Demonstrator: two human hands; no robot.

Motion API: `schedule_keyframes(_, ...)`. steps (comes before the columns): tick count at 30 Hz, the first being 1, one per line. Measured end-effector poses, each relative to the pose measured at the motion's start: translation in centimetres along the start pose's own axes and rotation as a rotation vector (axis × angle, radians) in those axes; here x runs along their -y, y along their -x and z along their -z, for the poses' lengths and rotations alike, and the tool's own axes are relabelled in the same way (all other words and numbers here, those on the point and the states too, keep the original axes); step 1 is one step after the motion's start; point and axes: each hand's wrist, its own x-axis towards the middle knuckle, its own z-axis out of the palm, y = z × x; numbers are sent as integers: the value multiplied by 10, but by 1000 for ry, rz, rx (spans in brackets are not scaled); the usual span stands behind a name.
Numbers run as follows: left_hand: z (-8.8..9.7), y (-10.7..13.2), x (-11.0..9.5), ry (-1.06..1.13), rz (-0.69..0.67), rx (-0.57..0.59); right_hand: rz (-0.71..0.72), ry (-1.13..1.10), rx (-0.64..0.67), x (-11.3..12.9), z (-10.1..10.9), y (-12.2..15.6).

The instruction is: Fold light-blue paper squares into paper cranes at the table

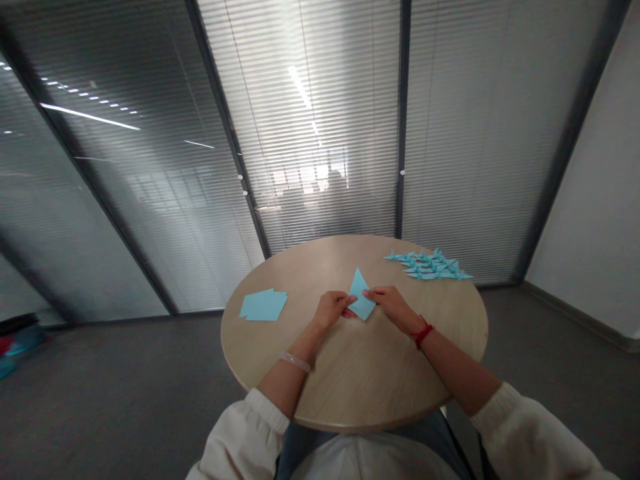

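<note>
A light blue paper [360,292], folded into a pointed kite-like shape, lies at the middle of the round wooden table [350,380]. My left hand [333,309] pinches its left edge with closed fingers. My right hand [393,303], with a red cord at the wrist, presses and pinches the paper's right edge. Both hands rest on the tabletop, thumbs almost meeting over the paper.
A small stack of flat blue paper sheets [263,305] lies at the table's left. Several folded blue paper cranes [430,265] are grouped at the far right. Glass partitions with blinds [320,133] stand behind the table. Grey carpet surrounds it.
</note>
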Motion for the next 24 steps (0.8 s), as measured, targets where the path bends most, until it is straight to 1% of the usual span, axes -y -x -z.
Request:
schedule_keyframes(5, -1, 0, 2, 8, -5, 9, 26, 81, -45, 0, 2, -1)
schedule_keyframes(9, 0, -2, 5, 58, -21, 34, 41, 89, -80, -2, 2, -2)
schedule_keyframes(12, -1, -2, 5, 72, -18, 46, 28, 84, -80, -3, 2, -2)
schedule_keyframes(15, -1, -2, 4, 40, -32, 19, 19, 39, -71, -3, 1, -3)
schedule_keyframes(19, 2, -2, 1, 21, -72, -45, 11, -75, -56, -2, 0, -3)
schedule_keyframes(24, 5, -1, -2, 18, -72, -93, 23, -39, -69, -5, 1, -5)
